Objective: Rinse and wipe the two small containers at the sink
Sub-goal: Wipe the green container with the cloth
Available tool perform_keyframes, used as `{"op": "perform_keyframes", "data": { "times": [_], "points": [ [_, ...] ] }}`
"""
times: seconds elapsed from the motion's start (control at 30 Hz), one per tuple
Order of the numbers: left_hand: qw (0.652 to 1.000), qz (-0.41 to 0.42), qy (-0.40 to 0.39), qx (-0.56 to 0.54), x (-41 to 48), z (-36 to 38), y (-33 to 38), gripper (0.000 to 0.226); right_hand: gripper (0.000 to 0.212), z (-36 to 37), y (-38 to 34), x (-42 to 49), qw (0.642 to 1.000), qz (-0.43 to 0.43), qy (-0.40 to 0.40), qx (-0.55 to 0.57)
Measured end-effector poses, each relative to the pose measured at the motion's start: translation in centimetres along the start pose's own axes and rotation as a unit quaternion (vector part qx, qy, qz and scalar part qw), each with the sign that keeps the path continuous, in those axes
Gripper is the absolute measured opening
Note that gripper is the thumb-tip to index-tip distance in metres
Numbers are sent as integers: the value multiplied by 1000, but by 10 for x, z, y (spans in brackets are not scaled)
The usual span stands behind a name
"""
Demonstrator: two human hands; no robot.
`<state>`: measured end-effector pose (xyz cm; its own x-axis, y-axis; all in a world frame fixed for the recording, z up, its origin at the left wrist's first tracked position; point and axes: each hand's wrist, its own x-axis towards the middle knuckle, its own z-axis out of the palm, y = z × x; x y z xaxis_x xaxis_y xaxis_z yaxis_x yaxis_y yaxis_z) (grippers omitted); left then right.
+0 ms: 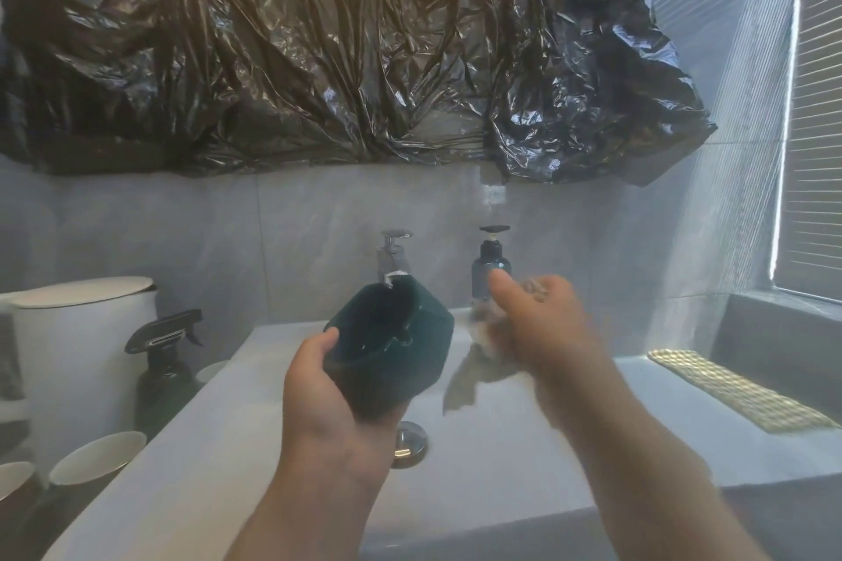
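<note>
My left hand [326,396] grips a dark green faceted container [392,342] over the white sink [228,446], its open mouth tilted toward me and up at the chrome tap [392,257]. My right hand [542,328] is blurred with motion just right of the container and holds a crumpled grey cloth [474,374] that hangs down over the basin. No water stream is visible at the tap. The chrome drain [410,444] shows below my left hand. A second small container is not clearly in view.
A blue pump bottle [490,264] stands behind my right hand. Left of the sink are a black spray bottle [166,360], a white lidded bin [86,333] and white-rimmed cups [98,453]. A yellow woven cloth [733,387] lies on the right ledge. Black plastic sheeting [341,50] covers the wall above.
</note>
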<state>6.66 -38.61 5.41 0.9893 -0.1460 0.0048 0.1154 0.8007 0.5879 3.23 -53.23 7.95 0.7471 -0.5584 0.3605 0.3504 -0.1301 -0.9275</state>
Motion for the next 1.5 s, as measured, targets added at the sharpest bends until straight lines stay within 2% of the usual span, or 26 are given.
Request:
{"op": "perform_keyframes", "data": {
  "times": [0.03, 0.13, 0.23, 0.3, 0.4, 0.5, 0.57, 0.6, 0.7, 0.77, 0.83, 0.93, 1.0, 1.1, 1.23, 1.3, 1.4, 1.5],
  "points": [
    [1000, -5, -6, 8, -1, 2, 1, 21, 25, 9, -1, 1, 1000, -13, 18, -10],
    [1000, 0, 13, 18, -1, 5, 2, 18, 22, 22, 8, 2, 999, -31, -25, 19],
    [998, 26, 42, 27, -3, 5, 7, 13, 25, 34, 23, -12, 981, -177, -76, -22],
    [998, 23, 46, 22, -1, 2, 9, 15, 33, 40, 29, -26, 969, -217, -110, -32],
    [1000, 4, 9, 27, 0, 1, 8, 23, 40, 44, 30, -31, 956, -261, -109, -81],
    [997, -14, -19, 75, -3, 4, 3, 22, 28, 32, 21, -21, 973, -213, -87, -13],
    [995, -18, -31, 92, -7, 7, 1, 22, 29, 25, 22, -17, 979, -170, -98, 51],
    [996, -15, -33, 82, -9, 8, 2, 22, 32, 24, 21, -18, 978, -177, -97, 61],
    [1000, 20, -12, -9, -5, 8, 10, 23, 33, 34, 20, -28, 972, -203, -98, 66],
    [998, 45, -1, -54, 1, 3, 17, 25, 32, 44, 24, -37, 966, -218, -131, 44],
    [998, 42, 6, -53, 5, -1, 21, 28, 31, 52, 28, -44, 962, -235, -142, 6],
    [1000, 4, -10, -5, 1, 1, 20, 25, 22, 46, 25, -40, 968, -234, -94, 7],
    [999, -19, -23, 45, -3, 5, 15, 23, 23, 38, 18, -34, 977, -200, -62, 37],
    [991, -22, -27, 133, -10, 10, 6, 25, 27, 31, 13, -25, 987, -97, -35, 126],
    [991, 82, 21, 106, -12, 9, 2, 17, 28, 39, 12, -28, 980, -1, -35, 195],
    [977, 176, 26, 117, -12, 6, -2, 14, 27, 44, 16, -29, 977, 27, -37, 210],
    [918, 273, -98, 271, -10, -2, -4, 34, 23, 41, 16, -21, 972, 45, -46, 224],
    [846, 231, -257, 406, -5, -7, 5, 58, 17, 23, 10, -12, 969, 57, -50, 237]
  ]
}}
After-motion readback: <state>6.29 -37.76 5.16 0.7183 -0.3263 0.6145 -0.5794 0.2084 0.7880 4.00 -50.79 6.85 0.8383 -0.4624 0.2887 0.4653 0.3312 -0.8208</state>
